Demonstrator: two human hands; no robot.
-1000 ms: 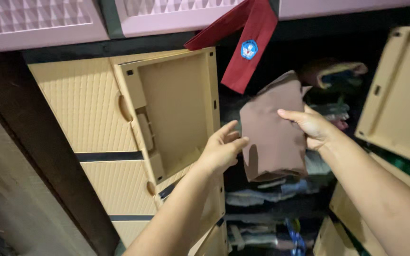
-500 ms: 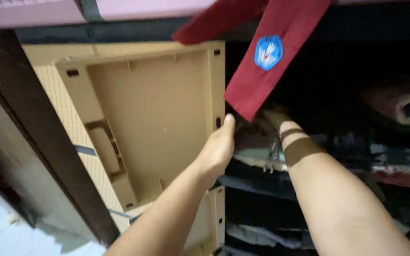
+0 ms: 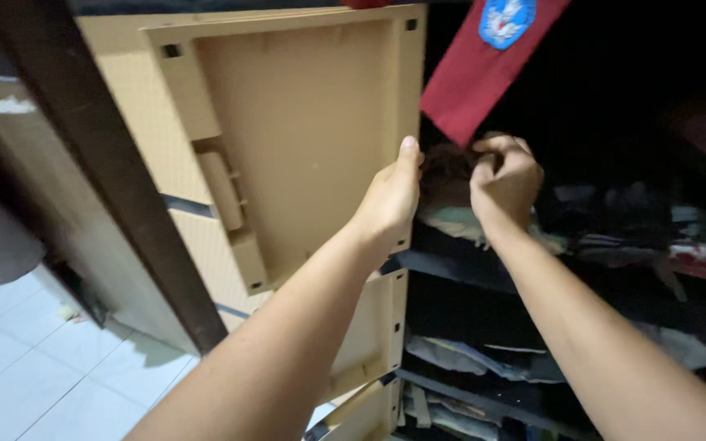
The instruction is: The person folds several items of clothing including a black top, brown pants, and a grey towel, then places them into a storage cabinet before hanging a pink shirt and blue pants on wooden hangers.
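My right hand (image 3: 504, 184) is curled over a brown folded cloth (image 3: 444, 170), which lies on a pile of folded clothes (image 3: 449, 220) on a dark cabinet shelf. My left hand (image 3: 390, 200) lies flat against the cloth's left side, thumb up along the edge of an open tan plastic door (image 3: 304, 122). Its fingers reach into the shelf and are hidden. A dark red cloth with a blue badge (image 3: 484, 65) hangs just above both hands.
A second tan door (image 3: 373, 327) stands open below. Lower shelves hold more folded clothes (image 3: 467, 359). A dark wooden post (image 3: 100, 163) runs down the left, with white floor tiles (image 3: 26, 367) beside it. More clothes lie at the right (image 3: 696, 245).
The brown cloth, held in front of the cabinet a second ago, now lies on the shelf. Both hands have moved forward into the opening, and the view has come closer.
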